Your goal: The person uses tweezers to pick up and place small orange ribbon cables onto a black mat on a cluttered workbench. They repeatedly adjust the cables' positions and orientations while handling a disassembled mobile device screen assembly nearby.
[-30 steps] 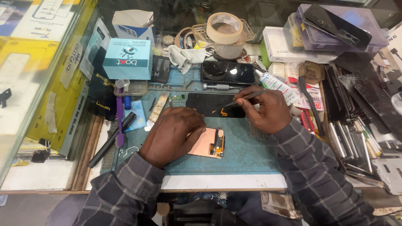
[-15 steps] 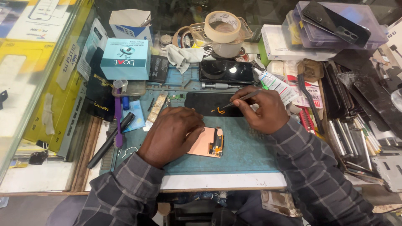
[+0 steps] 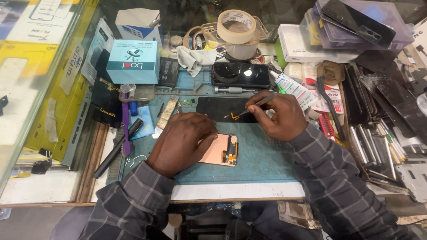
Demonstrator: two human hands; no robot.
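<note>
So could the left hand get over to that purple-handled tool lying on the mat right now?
Probably yes. The left hand presses on the copper-backed panel, and the purple-handled tool lies just to its left on the blue mat, with nothing between them; it would have to let go of the panel first.

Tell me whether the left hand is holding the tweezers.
No: the left hand rests flat on the copper-coloured phone panel, while the right hand pinches the tweezers over the black screen.
</note>
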